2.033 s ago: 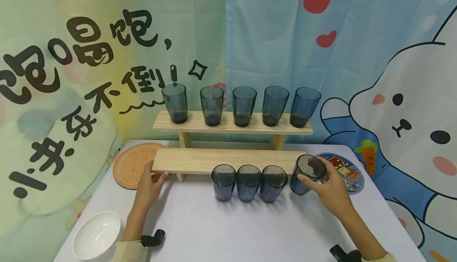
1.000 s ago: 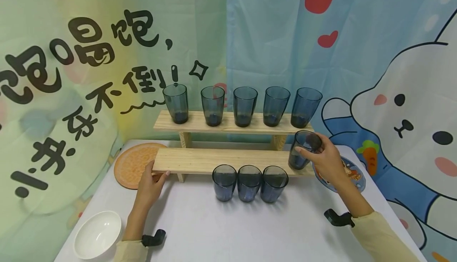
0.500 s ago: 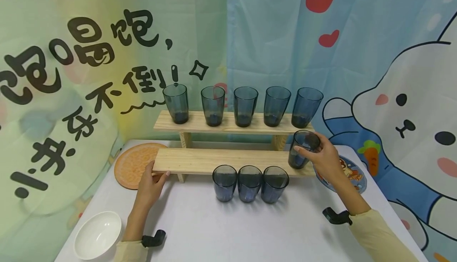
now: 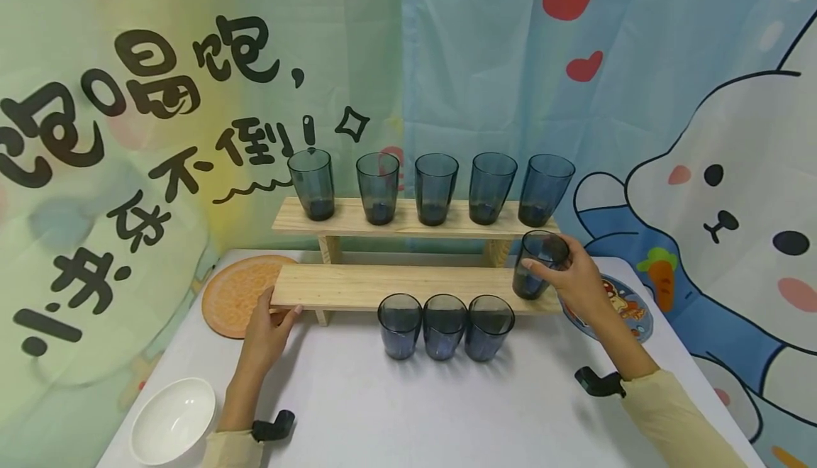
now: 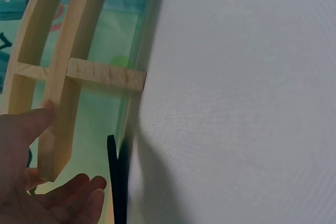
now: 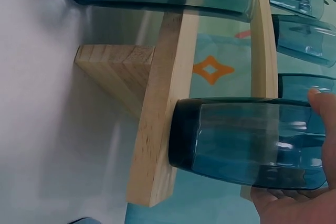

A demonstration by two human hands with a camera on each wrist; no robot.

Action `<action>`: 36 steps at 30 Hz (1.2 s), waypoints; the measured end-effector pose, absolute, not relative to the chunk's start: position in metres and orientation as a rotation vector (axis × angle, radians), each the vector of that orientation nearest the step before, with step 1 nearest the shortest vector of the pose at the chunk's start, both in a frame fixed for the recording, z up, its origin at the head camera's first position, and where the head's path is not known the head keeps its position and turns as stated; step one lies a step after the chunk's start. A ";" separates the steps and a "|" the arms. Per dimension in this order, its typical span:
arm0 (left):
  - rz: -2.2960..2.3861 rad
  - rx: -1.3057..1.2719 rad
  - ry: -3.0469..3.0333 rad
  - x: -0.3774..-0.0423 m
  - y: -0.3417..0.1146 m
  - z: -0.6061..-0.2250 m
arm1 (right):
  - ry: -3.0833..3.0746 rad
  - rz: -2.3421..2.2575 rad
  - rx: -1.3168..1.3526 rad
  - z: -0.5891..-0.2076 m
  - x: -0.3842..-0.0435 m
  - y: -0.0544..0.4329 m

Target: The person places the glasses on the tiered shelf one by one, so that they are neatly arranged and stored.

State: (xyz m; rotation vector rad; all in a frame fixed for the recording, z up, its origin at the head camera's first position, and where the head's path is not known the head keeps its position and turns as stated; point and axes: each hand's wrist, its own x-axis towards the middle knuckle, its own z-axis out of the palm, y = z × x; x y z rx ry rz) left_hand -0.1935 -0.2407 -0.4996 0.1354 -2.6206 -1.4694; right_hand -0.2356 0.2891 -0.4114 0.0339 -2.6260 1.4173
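My right hand grips a blue-tinted drinking glass near its rim. The glass stands upright at the right end of the lower shelf; in the right wrist view the base of the glass meets the board. At the opposite end, my left hand holds the left corner of the two-tier wooden shelf, thumb against the board's edge. Several matching glasses line the upper tier. On the table in front of the lower tier stand three more glasses, side by side.
A white bowl sits at the table's left front. An orange round mat lies behind my left hand, and a blue patterned mat lies partly behind my right forearm. A printed curtain hangs behind the white table.
My right hand has lifted the glass from the table to the lower shelf's right end. Over the last second it has stayed almost still there. My left hand has kept its place.
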 end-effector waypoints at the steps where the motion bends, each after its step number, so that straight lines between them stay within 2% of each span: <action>1: -1.467 0.136 -2.621 -0.193 -0.241 -0.499 | -2.630 1.425 0.030 -0.412 -0.236 0.289; 16: -1.455 0.132 -2.627 -0.190 -0.240 -0.496 | -2.525 1.412 0.093 -0.407 -0.226 0.295; 22: -1.459 0.141 -2.632 -0.190 -0.241 -0.497 | -2.284 1.169 0.054 -0.391 -0.204 0.285; 27: -1.461 0.136 -2.634 -0.191 -0.241 -0.500 | -2.236 1.125 0.173 -0.383 -0.177 0.268; 36: -1.454 0.128 -2.623 -0.193 -0.242 -0.501 | -2.546 1.237 0.298 -0.418 -0.160 0.241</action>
